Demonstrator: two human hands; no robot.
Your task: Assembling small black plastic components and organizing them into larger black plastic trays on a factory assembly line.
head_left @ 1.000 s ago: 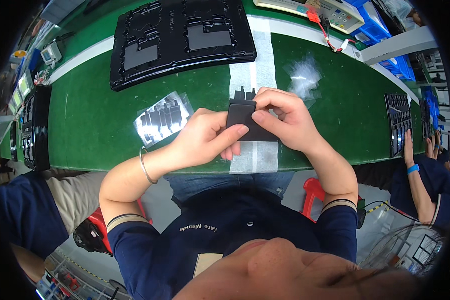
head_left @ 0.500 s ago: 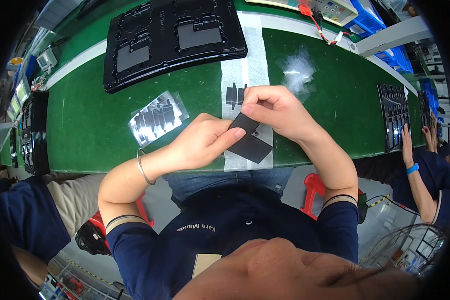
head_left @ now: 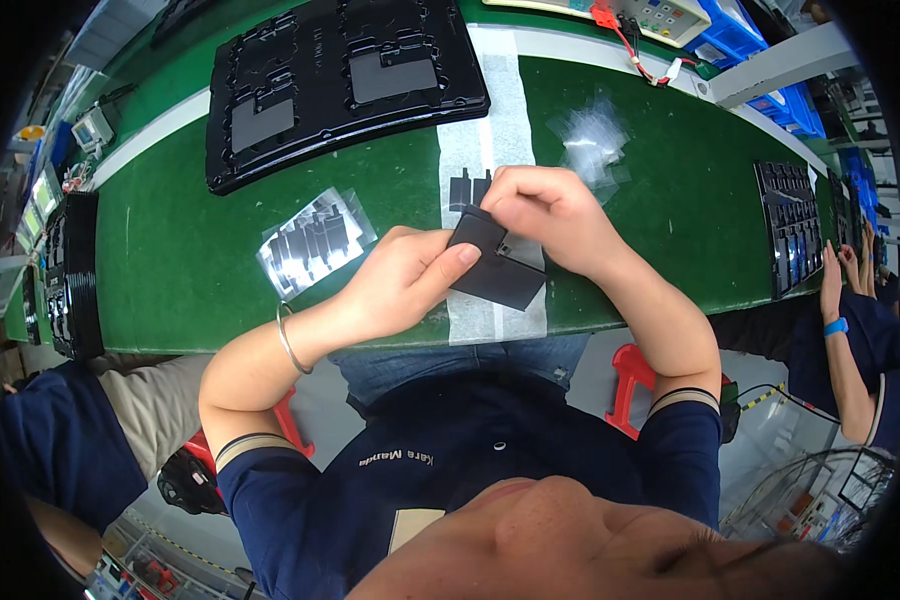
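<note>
An L-shaped flat black part is held over the white strip near the table's front edge. My left hand grips its left side, thumb on top and fingers underneath. At the part's upper end, my right hand has its fingers curled in a pinch at the edge; whether anything thin is between the fingertips is hidden. Just beyond the hands, small black adhesive pieces lie on the white strip. To the left of my hands rests a clear sheet with black die-cut strips.
A stack of black moulded trays with grey L-shaped parts stands at the far left. Clear film pieces lie to the right. More black trays stack at the left edge. A co-worker's hand is beside a black tray on the right.
The black part has turned slightly in my left hand, its lower end now rising to the right. My right fingers have curled closer at its upper edge.
</note>
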